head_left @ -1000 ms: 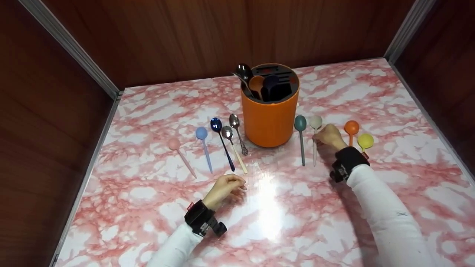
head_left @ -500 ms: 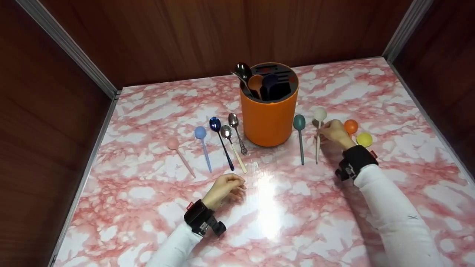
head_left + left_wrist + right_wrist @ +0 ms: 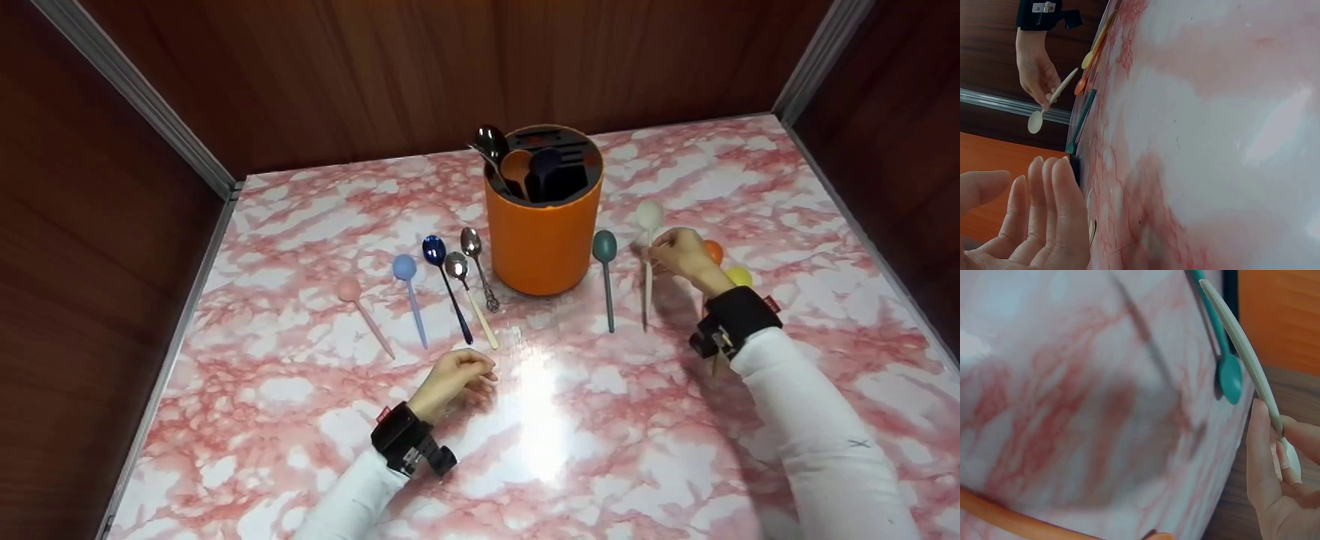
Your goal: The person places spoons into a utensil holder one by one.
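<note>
My right hand (image 3: 684, 255) pinches a cream spoon (image 3: 649, 216) by its handle near the bowl. In the left wrist view that spoon (image 3: 1036, 121) is lifted off the table, bowl end lower left in the picture. The right wrist view shows thumb and fingers on the cream handle (image 3: 1241, 349). My left hand (image 3: 457, 379) hovers over the table's front middle, fingers loosely bent and holding nothing. Ahead of it lie a spoon with a cream handle (image 3: 482, 319) and a dark blue spoon (image 3: 452, 292). Left of the cream spoon lies a teal spoon (image 3: 606, 247).
An orange utensil holder (image 3: 544, 251) with a black top and several spoons stands at the back middle. Light blue (image 3: 405, 268), pink (image 3: 349, 289) and ornate silver (image 3: 471, 241) spoons lie left of it. Orange (image 3: 714, 251) and yellow (image 3: 739, 277) spoons lie partly behind the right wrist.
My right hand has raised the cream spoon from the table and moved slightly right and away. The left hand stays in place.
</note>
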Demonstrator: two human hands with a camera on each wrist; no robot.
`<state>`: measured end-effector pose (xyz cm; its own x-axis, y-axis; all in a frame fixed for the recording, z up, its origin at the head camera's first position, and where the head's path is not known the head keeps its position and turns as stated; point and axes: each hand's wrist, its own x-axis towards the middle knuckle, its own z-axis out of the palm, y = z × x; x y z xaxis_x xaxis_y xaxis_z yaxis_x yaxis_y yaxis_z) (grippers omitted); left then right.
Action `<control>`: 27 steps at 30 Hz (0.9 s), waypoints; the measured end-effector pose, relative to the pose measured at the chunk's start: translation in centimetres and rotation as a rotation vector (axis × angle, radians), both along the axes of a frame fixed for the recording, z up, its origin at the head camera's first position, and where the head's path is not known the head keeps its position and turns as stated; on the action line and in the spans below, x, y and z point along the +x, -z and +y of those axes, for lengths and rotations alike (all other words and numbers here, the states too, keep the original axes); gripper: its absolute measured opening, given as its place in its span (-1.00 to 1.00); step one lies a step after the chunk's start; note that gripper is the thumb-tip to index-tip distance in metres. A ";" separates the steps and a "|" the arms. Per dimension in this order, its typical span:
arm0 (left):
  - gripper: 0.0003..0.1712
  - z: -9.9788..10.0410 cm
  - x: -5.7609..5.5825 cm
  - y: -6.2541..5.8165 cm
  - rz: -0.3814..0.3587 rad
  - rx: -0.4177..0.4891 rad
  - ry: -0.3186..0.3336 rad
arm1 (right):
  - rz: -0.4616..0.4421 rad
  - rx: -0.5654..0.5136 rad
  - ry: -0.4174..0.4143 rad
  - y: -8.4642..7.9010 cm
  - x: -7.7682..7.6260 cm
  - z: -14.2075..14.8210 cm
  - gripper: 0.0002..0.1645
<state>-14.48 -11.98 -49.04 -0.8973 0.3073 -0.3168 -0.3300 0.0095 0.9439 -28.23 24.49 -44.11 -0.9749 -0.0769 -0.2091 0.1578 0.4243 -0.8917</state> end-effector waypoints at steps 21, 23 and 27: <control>-0.70 -0.5 0.1 -0.1 0.000 -0.020 0.002 | 0.180 -0.051 -0.014 -4.5 -0.2 -0.1 -0.84; -0.70 -0.5 0.1 -0.2 -0.005 -0.018 0.003 | 0.193 -0.050 -0.014 -4.9 -0.2 -0.1 -0.85; -0.70 -0.6 0.1 -0.2 -0.023 -0.012 -0.004 | 0.212 -0.051 -0.014 -5.8 -0.2 -0.1 -0.87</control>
<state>-14.34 -12.59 -48.86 -0.8909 0.3002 -0.3408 -0.3514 0.0197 0.9360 -28.44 24.35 -38.31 -0.9954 -0.0961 0.0055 -0.0416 0.3784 -0.9247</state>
